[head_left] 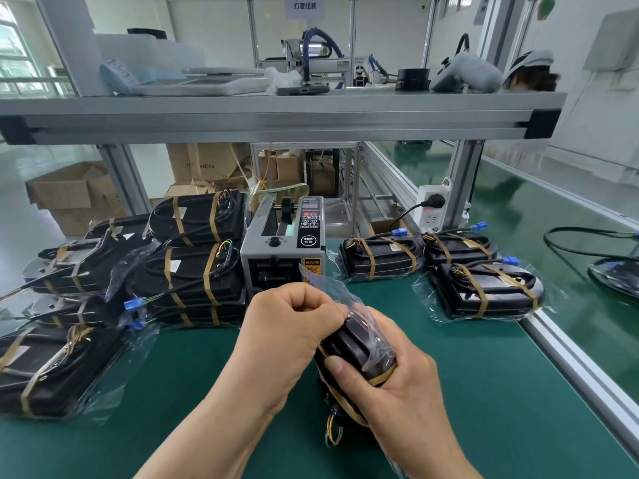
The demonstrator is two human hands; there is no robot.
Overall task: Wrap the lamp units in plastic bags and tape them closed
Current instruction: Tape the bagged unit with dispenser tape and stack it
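The right hand (390,385) curls around the black lamp unit (349,347), low over the green tabletop (207,392). The left hand (294,326), its fingers curled, seems to pinch the plastic bag (345,288) at the unit's far end. There is bare tabletop on both sides. Behind stands the tape dispenser (283,243), between the wrapped units (193,278).

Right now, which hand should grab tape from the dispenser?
Left, probably: the left hand is just in front of the tape dispenser, pinching only the bag, while the right hand grips the lamp unit.
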